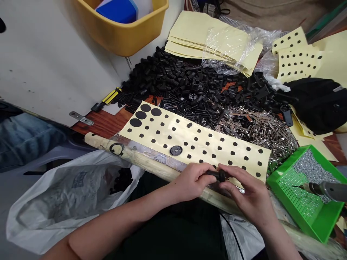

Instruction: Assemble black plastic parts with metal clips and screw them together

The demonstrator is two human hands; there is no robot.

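Observation:
My left hand (pixel 191 180) and my right hand (pixel 244 193) meet at the near edge of the table, fingers pinched together on a small black cylindrical part (pixel 217 175). Both hands grip it from opposite ends. Just beyond them lies a pale yellow backing sheet (pixel 195 141) dotted with black round stickers, with a small black wheel-like disc (pixel 176 150) resting on it. A large heap of black plastic tubes (pixel 184 81) covers the table behind the sheet.
A pile of small metal pieces (pixel 260 128) lies right of the heap. A green basket (pixel 306 195) with screws and an electric screwdriver (pixel 325 189) stands at right. A yellow tub (pixel 121 32), more yellow sheets (pixel 197 36), a black cloth (pixel 320 101) and a white plastic bag (pixel 67 195) surround the spot.

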